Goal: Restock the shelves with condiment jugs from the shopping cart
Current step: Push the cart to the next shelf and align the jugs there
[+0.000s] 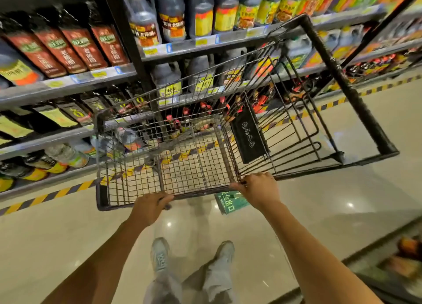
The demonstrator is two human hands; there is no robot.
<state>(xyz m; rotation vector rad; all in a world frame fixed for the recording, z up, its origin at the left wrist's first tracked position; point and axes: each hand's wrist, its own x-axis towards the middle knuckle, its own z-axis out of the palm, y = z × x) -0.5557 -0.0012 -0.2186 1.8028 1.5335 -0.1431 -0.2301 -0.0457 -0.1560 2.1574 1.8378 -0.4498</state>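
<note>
Left hand [151, 204] and right hand [259, 189] each grasp the cart [99, 196] rim. Cart sits just beside shelves [68, 84] stocked with jugs [170, 11].

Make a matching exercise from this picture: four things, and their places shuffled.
1. left hand
2. black placard with white symbols
3. green floor sign
4. yellow-and-black striped tape

A. on the floor along the metal shelves
B. gripping the near rim of the black wire shopping cart
C. on the floor by the cart's near side
D. on the wire flap at the cart's handle end

Pairs: 1-B, 2-D, 3-C, 4-A
</note>
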